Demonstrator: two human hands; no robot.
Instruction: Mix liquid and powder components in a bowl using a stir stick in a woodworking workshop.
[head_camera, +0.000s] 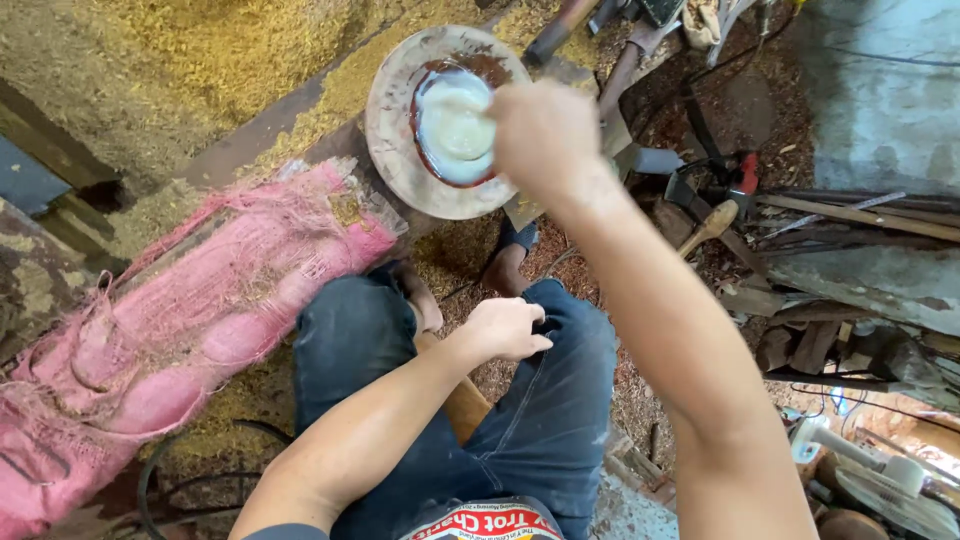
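Observation:
My right hand (545, 135) reaches forward to a round wooden bowl (395, 130) whose hollow is coated with a pale white layer (455, 125) ringed in dark red. The fingers are closed against the bowl's inner right edge; whatever they hold is hidden by the back of the hand. My left hand (507, 328) rests on my right thigh, fingers curled loosely on the blue jeans (560, 420), holding nothing. A wooden handle (462, 400) shows between my knees.
A frayed pink sack (180, 310) lies along the left. Sawdust (200, 60) heaps behind it. Hammers and tools (620, 50) lie beyond the bowl, wood scraps and a wooden-handled tool (712, 225) at right, a white fan (880, 475) at the lower right.

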